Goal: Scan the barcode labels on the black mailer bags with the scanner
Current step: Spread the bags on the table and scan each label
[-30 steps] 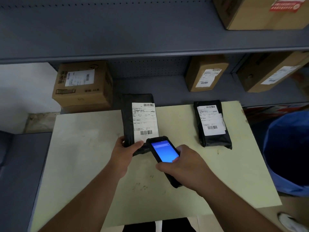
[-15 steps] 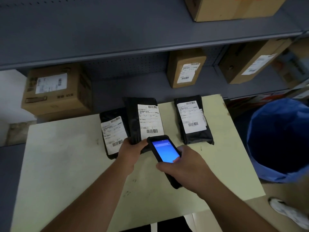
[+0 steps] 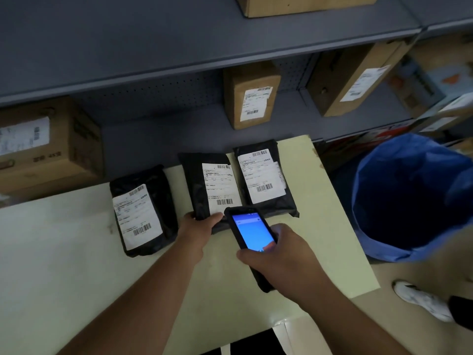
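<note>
right hand (image 3: 286,254) wrapped around the scanner (image 3: 252,237), fingers closed on its lower body, thumb near the bottom of the lit blue screen. scanner's long axis runs near-right to far-left, head end pointing up at the middle mailer bag (image 3: 210,185) and overlapping its near right corner. left hand (image 3: 198,225) pinches that bag's near edge, fingers curled under, thumb on top at the label's lower corner, so the bag is pinned flat on the desk (image 3: 64,265). key relation: the lower barcode (image 3: 224,201) on that label sits just beyond the scanner head, straight ahead and slightly left of it; bag's long axis runs near to far, roughly in line with the scanner. my read is the scan on this one is in progress or about to fire; can't tell from the screen whether it registered. next targets: left mailer bag (image 3: 143,211), well to the left of my left hand and slightly tilted, barcode at its near end; right mailer bag (image 3: 265,178), touching or overlapping the middle one's right edge, barcode in the lower half of its label. the right one is the shorter swing for the scanner. open desk near me and to the left, plenty of room. desk's right edge is close past the right bag, with a blue bin (image 3: 414,201) beyond it. far side: grey shelf (image 3: 179,44) with cardboard boxes (image 3: 250,96), clear of the work.
</note>
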The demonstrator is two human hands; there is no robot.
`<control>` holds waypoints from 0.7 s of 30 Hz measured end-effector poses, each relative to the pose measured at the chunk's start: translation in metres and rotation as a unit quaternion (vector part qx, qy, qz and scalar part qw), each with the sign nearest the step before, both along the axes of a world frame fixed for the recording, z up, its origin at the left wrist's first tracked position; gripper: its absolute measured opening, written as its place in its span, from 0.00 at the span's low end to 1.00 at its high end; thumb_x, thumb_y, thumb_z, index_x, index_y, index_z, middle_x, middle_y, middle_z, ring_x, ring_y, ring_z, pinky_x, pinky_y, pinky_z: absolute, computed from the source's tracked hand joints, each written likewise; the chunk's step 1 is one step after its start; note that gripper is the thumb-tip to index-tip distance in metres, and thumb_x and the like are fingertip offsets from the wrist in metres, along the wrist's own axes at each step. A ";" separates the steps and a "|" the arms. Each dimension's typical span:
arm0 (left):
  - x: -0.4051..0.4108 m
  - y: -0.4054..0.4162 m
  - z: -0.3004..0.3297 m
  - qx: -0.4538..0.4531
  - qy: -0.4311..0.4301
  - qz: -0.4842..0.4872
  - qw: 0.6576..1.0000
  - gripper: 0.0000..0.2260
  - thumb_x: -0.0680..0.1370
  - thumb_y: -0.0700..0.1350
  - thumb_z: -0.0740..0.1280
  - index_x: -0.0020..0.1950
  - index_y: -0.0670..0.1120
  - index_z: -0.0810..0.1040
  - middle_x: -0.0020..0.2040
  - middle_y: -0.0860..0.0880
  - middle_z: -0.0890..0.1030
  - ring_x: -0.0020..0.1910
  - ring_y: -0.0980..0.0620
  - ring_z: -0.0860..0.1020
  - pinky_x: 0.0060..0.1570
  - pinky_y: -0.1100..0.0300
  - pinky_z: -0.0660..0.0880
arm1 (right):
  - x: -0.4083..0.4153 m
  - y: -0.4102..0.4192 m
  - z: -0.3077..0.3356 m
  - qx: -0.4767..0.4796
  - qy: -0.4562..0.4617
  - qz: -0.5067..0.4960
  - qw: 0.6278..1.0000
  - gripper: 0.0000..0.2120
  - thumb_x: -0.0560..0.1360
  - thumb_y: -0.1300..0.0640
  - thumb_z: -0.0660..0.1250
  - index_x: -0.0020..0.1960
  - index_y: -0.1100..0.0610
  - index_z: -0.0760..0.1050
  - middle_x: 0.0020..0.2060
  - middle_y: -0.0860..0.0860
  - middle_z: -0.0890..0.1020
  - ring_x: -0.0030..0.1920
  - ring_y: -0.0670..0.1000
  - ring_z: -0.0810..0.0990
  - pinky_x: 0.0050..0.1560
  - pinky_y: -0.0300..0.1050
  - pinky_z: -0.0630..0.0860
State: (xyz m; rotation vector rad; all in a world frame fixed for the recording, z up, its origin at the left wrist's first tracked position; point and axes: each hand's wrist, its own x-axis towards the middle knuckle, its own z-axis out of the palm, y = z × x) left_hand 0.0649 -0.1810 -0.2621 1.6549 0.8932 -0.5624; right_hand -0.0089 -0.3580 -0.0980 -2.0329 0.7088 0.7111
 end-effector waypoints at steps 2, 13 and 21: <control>0.003 -0.005 -0.002 0.004 -0.011 0.012 1.000 0.32 0.68 0.53 0.83 0.68 0.50 0.75 0.59 0.47 0.83 0.56 0.43 0.83 0.62 0.45 0.81 | 0.000 -0.007 -0.002 0.001 0.003 -0.009 1.000 0.20 0.68 0.46 0.79 0.52 0.50 0.74 0.34 0.45 0.79 0.29 0.45 0.76 0.26 0.35 0.73; 0.010 -0.025 -0.010 0.025 -0.018 -0.031 0.999 0.21 0.76 0.49 0.77 0.68 0.49 0.79 0.59 0.48 0.85 0.50 0.46 0.82 0.47 0.56 0.75 | -0.003 -0.027 -0.008 -0.012 0.019 -0.009 1.000 0.21 0.68 0.44 0.78 0.52 0.49 0.71 0.40 0.47 0.81 0.35 0.46 0.79 0.34 0.39 0.76; 0.007 -0.037 -0.010 0.033 -0.011 -0.062 0.998 0.18 0.79 0.50 0.73 0.68 0.50 0.80 0.59 0.48 0.85 0.49 0.47 0.82 0.50 0.55 0.76 | -0.010 -0.027 -0.012 -0.018 0.024 -0.025 0.999 0.21 0.67 0.44 0.77 0.51 0.51 0.72 0.38 0.49 0.82 0.32 0.47 0.78 0.32 0.40 0.76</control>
